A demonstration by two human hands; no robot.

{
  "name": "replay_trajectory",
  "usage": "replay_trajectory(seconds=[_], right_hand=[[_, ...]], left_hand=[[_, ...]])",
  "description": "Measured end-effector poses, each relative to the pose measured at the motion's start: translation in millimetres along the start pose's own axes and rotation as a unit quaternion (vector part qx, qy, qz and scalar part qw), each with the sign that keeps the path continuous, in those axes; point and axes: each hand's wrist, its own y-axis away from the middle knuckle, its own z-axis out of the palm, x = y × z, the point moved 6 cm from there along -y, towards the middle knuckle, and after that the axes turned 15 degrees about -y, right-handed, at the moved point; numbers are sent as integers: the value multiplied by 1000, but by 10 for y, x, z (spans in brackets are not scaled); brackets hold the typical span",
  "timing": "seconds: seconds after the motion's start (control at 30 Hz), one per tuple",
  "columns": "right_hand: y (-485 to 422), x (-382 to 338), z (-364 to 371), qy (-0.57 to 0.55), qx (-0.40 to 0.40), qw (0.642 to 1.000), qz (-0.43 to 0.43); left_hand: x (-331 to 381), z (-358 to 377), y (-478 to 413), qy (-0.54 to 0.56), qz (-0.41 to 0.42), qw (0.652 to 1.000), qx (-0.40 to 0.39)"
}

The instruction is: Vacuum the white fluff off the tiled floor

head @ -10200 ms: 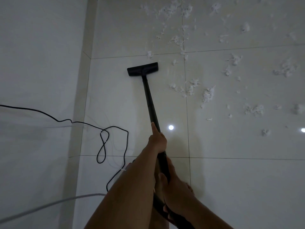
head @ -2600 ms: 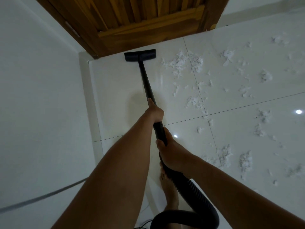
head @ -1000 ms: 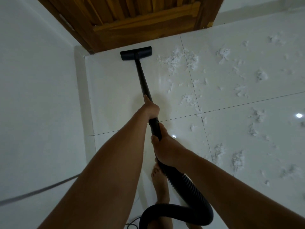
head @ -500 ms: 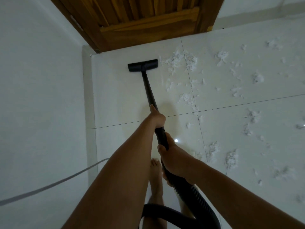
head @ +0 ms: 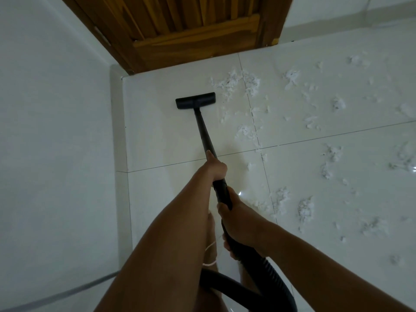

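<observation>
White fluff (head: 234, 83) litters tiled floor (head: 157, 136) beside wooden door (head: 193, 30).

The floor head (head: 195, 103), wand (head: 203, 129) and ribbed hose (head: 267, 273) are all matt black. The floor tiles (head: 157, 140) are glossy off-white, crossed by thin dark grout lines and flecked with ragged tufts of white fluff (head: 234, 83). The door (head: 191, 16) is warm brown wood with streaky golden slats. The wall (head: 49, 131) is pale grey-white, the cord (head: 67, 293) grey.

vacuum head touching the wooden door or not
Apart. The head view shows a bare strip of tiled floor between the vacuum head and the wooden door.
</observation>
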Motion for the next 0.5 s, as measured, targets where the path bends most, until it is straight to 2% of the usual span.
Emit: replay_trajectory(seconds=[0.5], right_hand=[[-428,-311,115,-13,18,1000,3]], left_hand=[[77,-385,-452,-19,19,1000,7]])
